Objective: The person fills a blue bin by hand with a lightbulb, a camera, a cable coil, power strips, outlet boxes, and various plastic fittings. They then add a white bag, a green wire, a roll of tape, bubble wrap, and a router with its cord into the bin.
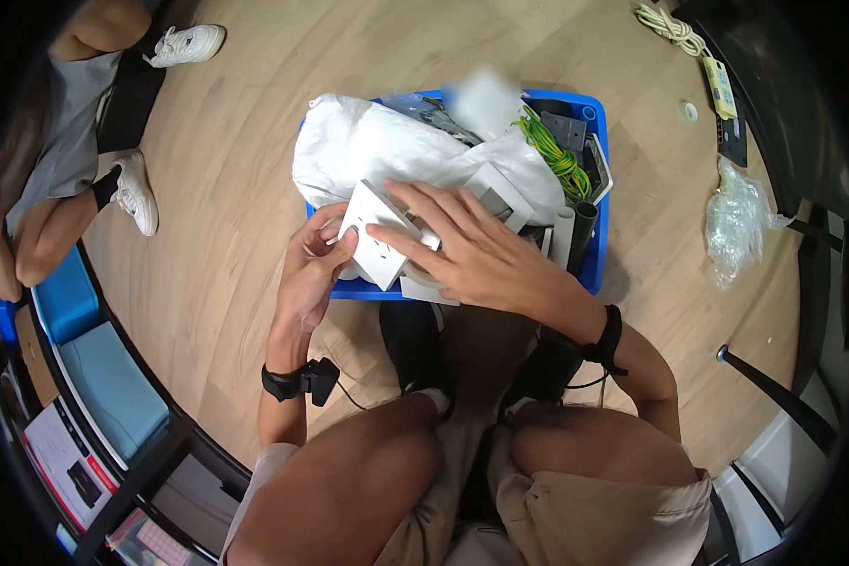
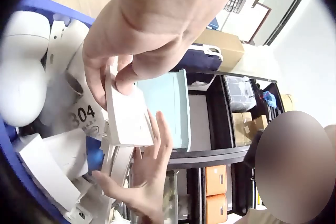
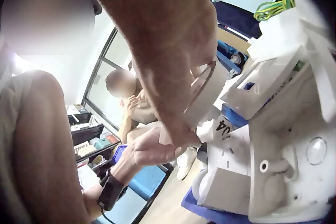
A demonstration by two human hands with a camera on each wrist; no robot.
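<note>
A white wall socket is tilted over a blue bin in the head view. My left hand pinches it by its left side, thumb on the face. The right hand is held out over its right side with fingers extended, the index fingertip at the face. Seen from the left wrist, the socket hangs edge-on from the left fingers, and the right hand is spread beside it. Below, the bin holds a white sack, a green-yellow wire coil and several white plastic parts.
Another person's shoe is on the floor at the left, beside shelves with blue boxes. To the right lie a power strip and crumpled clear wrap. A dark pipe stands in the bin's right end.
</note>
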